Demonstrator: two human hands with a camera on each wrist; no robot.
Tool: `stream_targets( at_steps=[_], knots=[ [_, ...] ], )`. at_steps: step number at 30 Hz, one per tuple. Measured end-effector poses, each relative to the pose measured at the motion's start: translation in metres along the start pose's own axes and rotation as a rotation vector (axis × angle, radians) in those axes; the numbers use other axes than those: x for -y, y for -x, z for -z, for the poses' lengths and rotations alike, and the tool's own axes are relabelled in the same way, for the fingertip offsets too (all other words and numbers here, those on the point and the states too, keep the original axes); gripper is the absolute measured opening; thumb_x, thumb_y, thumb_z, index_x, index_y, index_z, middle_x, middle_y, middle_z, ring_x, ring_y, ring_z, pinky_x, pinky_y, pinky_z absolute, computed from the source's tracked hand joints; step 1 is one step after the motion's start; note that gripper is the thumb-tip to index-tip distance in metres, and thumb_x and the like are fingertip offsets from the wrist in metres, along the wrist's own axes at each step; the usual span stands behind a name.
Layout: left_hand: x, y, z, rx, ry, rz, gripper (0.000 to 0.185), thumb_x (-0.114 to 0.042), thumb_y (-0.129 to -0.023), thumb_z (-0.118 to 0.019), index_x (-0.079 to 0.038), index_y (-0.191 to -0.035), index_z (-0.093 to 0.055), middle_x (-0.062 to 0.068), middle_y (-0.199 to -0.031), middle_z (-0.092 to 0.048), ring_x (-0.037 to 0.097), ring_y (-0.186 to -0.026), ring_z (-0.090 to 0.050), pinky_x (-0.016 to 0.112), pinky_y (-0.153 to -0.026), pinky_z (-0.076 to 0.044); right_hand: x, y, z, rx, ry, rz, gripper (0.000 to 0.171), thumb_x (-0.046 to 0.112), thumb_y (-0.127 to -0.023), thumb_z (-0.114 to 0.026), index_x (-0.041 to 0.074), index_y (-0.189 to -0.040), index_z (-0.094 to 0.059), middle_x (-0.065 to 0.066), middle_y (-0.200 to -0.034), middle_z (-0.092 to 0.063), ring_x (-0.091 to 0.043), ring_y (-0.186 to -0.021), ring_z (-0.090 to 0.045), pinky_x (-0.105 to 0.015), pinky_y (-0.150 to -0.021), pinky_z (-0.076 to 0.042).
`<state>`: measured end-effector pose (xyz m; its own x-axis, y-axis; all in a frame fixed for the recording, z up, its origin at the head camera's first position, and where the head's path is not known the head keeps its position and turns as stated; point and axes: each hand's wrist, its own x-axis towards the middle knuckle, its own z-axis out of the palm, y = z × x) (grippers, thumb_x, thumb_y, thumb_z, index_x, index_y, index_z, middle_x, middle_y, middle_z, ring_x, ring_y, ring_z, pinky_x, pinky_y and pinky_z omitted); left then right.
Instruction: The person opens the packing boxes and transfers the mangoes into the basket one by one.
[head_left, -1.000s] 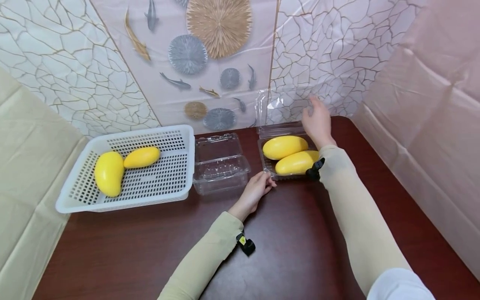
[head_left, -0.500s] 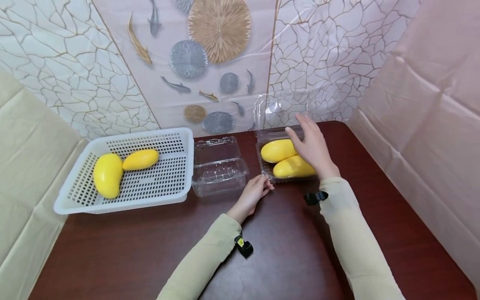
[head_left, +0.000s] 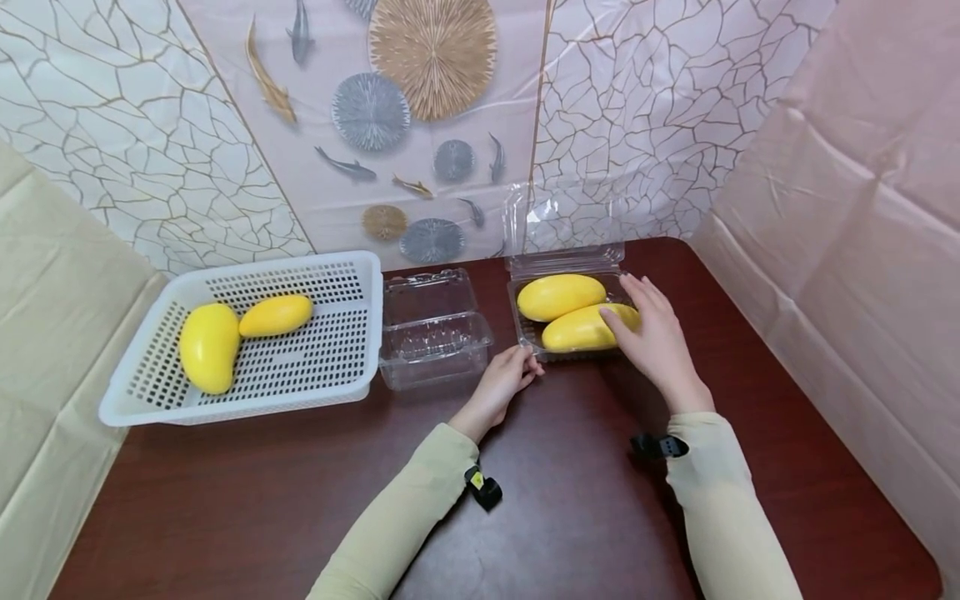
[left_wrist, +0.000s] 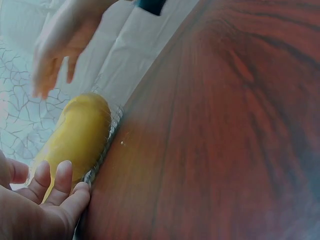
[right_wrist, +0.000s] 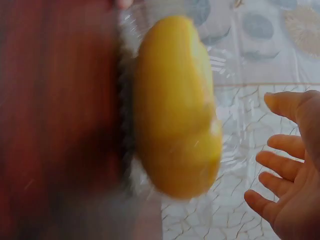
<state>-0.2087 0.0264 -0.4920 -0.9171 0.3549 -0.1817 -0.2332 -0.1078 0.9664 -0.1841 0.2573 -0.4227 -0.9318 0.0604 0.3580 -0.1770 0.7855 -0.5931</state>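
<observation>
A clear clamshell container (head_left: 525, 333) at the back middle of the table holds two yellow mangoes, the far mango (head_left: 561, 296) and the near mango (head_left: 577, 331). Its lid (head_left: 562, 218) stands open against the wall. My left hand (head_left: 506, 379) rests with fairly straight fingers (left_wrist: 60, 182) against the container's front left corner. My right hand (head_left: 654, 337) hovers with spread fingers (right_wrist: 280, 165) just over the right end of the near mango (right_wrist: 175, 105), apart from it in the wrist views.
An empty clear clamshell (head_left: 435, 329) sits left of the filled one. A white perforated basket (head_left: 330, 367) at the left holds two more mangoes (head_left: 208, 346). Patterned sheets wall in the dark wooden table (head_left: 570, 500) at the back and right.
My right hand has come back from the lid at the wall, toward me and down to the near mango. The lid stays upright. My left hand has not moved.
</observation>
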Motion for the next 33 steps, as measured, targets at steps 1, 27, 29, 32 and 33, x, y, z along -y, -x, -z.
stream_targets(
  at_steps=[1,27,29,32,33],
  knots=[
    [0.0,0.0,0.0,0.001,-0.001,-0.002,0.031,-0.019,-0.107,-0.042,-0.008,-0.081,-0.055,0.01,-0.096,-0.061,0.017,-0.093,-0.064,0.038,-0.103,-0.049,-0.003,0.003,0.001,0.0,0.006,-0.01,0.067,0.035,-0.1,-0.062,0.0,-0.152,-0.04,-0.022,-0.159,-0.033,-0.038,-0.15,-0.02,-0.06,-0.118,-0.018],
    [0.003,-0.001,0.0,-0.014,0.014,-0.002,0.032,-0.02,-0.107,-0.044,-0.007,-0.081,-0.056,0.006,-0.091,-0.06,0.017,-0.09,-0.064,0.036,-0.101,-0.05,-0.059,0.011,0.005,0.24,-0.227,-0.363,0.077,0.035,-0.104,-0.048,0.001,-0.161,-0.009,-0.03,-0.158,-0.027,-0.049,-0.142,-0.032,-0.062,-0.111,-0.031],
    [0.003,-0.001,-0.001,-0.011,0.012,-0.006,0.032,-0.02,-0.107,-0.044,-0.007,-0.081,-0.056,0.006,-0.091,-0.06,0.017,-0.09,-0.064,0.036,-0.101,-0.05,-0.057,0.011,0.002,0.232,-0.244,-0.375,0.075,0.035,-0.104,-0.045,0.001,-0.161,-0.01,-0.029,-0.158,-0.029,-0.048,-0.142,-0.032,-0.062,-0.111,-0.032],
    [0.003,0.0,0.0,-0.008,0.014,-0.012,0.032,-0.02,-0.107,-0.044,-0.007,-0.08,-0.056,0.006,-0.092,-0.06,0.017,-0.09,-0.064,0.035,-0.1,-0.05,-0.055,0.009,-0.003,0.242,-0.266,-0.393,0.073,0.036,-0.104,-0.041,0.002,-0.161,-0.008,-0.029,-0.159,-0.027,-0.046,-0.144,-0.03,-0.061,-0.112,-0.031],
    [0.003,0.0,0.0,-0.008,0.011,-0.015,0.032,-0.019,-0.107,-0.044,-0.007,-0.08,-0.056,0.006,-0.092,-0.06,0.016,-0.09,-0.064,0.035,-0.1,-0.051,-0.054,0.009,-0.004,0.248,-0.272,-0.401,0.073,0.037,-0.105,-0.04,0.003,-0.161,-0.008,-0.028,-0.16,-0.026,-0.046,-0.144,-0.029,-0.061,-0.112,-0.031]
  ],
)
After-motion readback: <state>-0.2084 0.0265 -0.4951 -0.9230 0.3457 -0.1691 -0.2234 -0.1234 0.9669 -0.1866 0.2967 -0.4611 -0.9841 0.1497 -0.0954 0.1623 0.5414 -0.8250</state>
